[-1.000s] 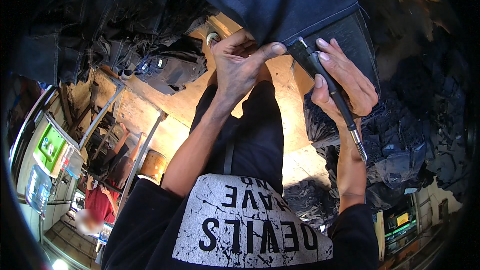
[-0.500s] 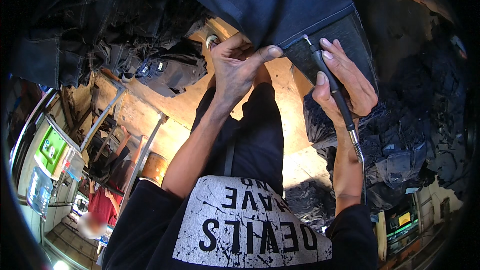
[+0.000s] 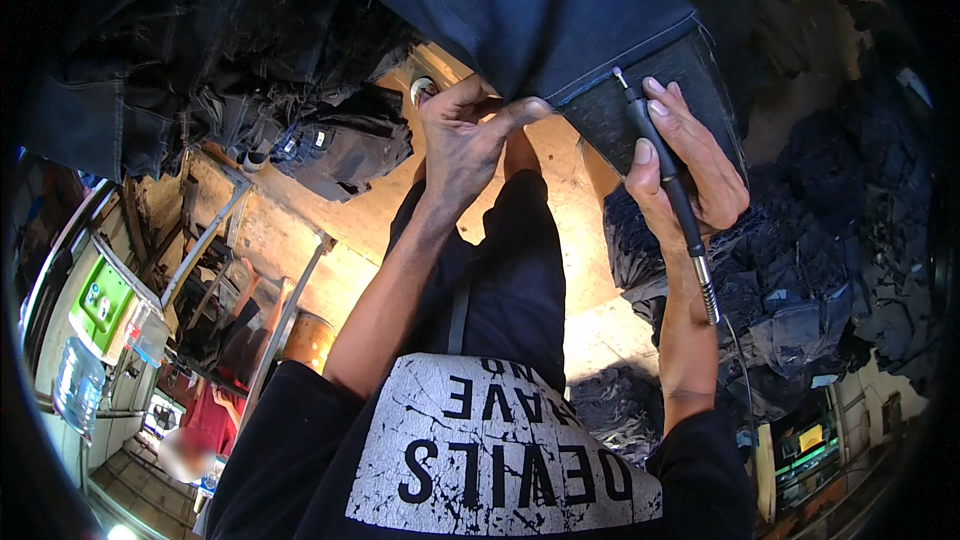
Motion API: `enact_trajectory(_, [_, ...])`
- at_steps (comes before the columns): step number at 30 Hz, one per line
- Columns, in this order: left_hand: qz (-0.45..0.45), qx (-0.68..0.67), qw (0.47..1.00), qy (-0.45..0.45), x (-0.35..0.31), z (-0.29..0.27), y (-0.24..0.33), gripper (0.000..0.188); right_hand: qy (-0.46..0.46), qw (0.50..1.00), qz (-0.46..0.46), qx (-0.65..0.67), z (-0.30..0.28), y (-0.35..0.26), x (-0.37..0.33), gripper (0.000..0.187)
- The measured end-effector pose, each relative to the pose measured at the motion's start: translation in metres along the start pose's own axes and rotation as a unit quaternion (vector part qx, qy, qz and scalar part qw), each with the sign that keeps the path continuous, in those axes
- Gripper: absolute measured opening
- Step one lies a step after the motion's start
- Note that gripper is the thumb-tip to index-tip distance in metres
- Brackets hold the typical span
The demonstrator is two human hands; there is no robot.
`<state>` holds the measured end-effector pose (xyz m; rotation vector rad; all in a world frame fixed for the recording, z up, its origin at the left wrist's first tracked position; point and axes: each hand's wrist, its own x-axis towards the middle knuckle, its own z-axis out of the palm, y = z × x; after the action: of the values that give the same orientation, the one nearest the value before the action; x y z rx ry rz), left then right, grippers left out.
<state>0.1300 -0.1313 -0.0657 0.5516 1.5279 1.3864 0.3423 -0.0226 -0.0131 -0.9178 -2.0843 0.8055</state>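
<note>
A dark-blue denim piece (image 3: 540,15) hangs at the far middle of the view, its stitched seam (image 3: 640,55) slanting from the left hand up toward the far right, with a darker panel (image 3: 665,80) on the near side of that seam; whether the two are one garment I cannot tell. The cloth looks fairly heavy and pliant, neither slippery nor fragile, and probably stiffer along the seam, so that edge seems the surest place to pinch it. The left hand (image 3: 465,140) has its grip closed on the denim's left corner, thumb on the edge and fingers curled partly out of sight. The right hand (image 3: 690,160) has its grip clamped round the black barrel of a pen-shaped rotary tool (image 3: 660,145), whose small pale tip (image 3: 617,72) is right by the seam; contact cannot be made out. The tool appears rigid and slim, best held by the barrel, clear of the tip; a thin cable (image 3: 742,370) shows near its spring-sleeved end. Heaped dark garments lie to the right (image 3: 790,260) and far left, over a wooden floor (image 3: 385,205). Near left are a green tray (image 3: 100,295), a clear plastic bottle (image 3: 78,385) and a person in red (image 3: 207,425).
</note>
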Motion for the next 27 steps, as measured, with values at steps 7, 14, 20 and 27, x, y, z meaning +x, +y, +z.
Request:
enact_trajectory(7, [-0.024, -0.066, 0.997, -0.022, 0.013, -0.001, -0.032, 0.010, -0.001, 1.000, 0.002, 0.029, -0.013, 0.006, 0.010, 0.028])
enact_trajectory(14, [0.019, -0.066, 0.994, 0.087, 0.021, 0.020, -0.064, 0.028, -0.062, 0.997, -0.035, 0.030, -0.007, 0.007, 0.001, 0.025])
enact_trajectory(20, [0.014, -0.092, 0.992, 0.084, 0.024, 0.028, -0.066, 0.043, -0.085, 0.995, -0.046, 0.031, -0.004, 0.007, 0.003, 0.026])
enact_trajectory(27, [0.019, -0.080, 0.993, 0.082, 0.023, 0.028, -0.062, 0.045, -0.075, 0.996, -0.047, 0.026, -0.003, 0.006, 0.003, 0.027])
